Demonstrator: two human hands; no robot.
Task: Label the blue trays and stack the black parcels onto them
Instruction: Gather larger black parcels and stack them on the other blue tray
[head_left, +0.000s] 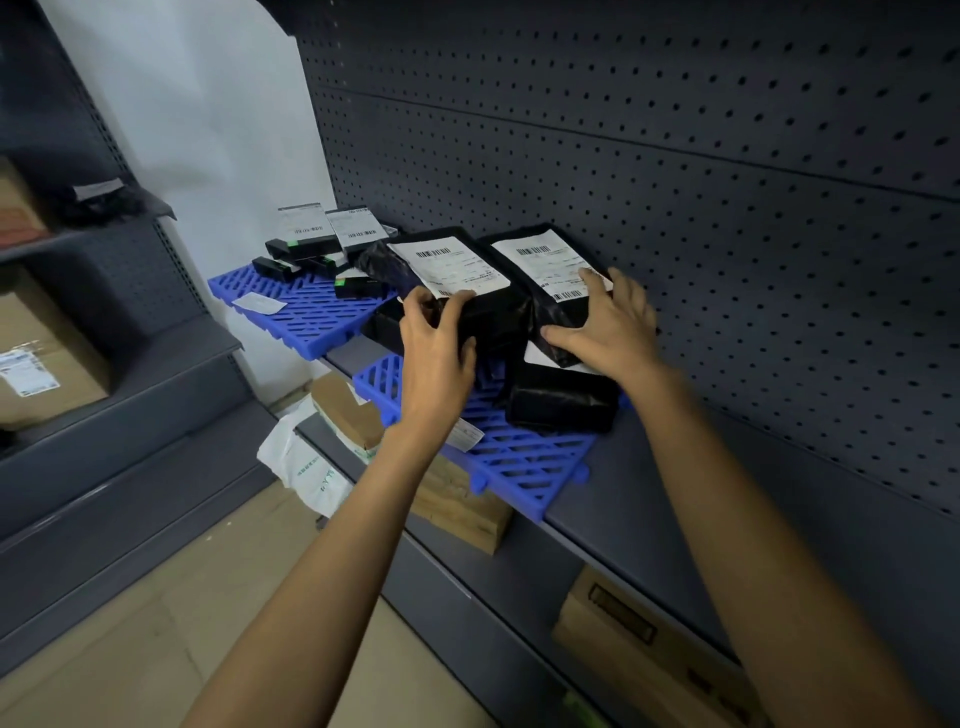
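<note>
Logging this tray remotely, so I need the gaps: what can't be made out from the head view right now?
All head view.
1. Print on the left top parcel and right top parcel labels: too small; the right hand covers a corner of the right one.
2. The sticker on the near blue tray: partly behind the left forearm, unreadable.
3. Parcel count in the stack: the top parcels and the left hand hide it.
</note>
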